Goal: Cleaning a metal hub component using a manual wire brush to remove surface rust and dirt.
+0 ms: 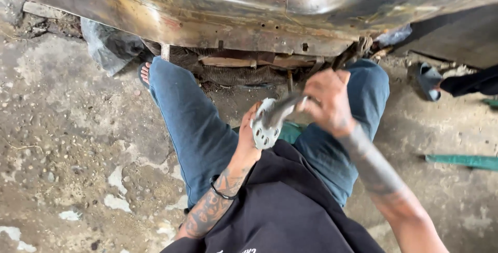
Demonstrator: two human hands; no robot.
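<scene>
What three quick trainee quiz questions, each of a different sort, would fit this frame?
1. True or false: the left hand holds a round metal plate with holes.
2. Which best tells what the right hand grips? A) a paint brush B) a blurred metal tool that meets the plate C) a plastic bottle
3. Fill in: the person sits on the concrete floor with legs in blue ____, facing a rusty metal body.

Key: 1 true; 2 B; 3 trousers.
</scene>
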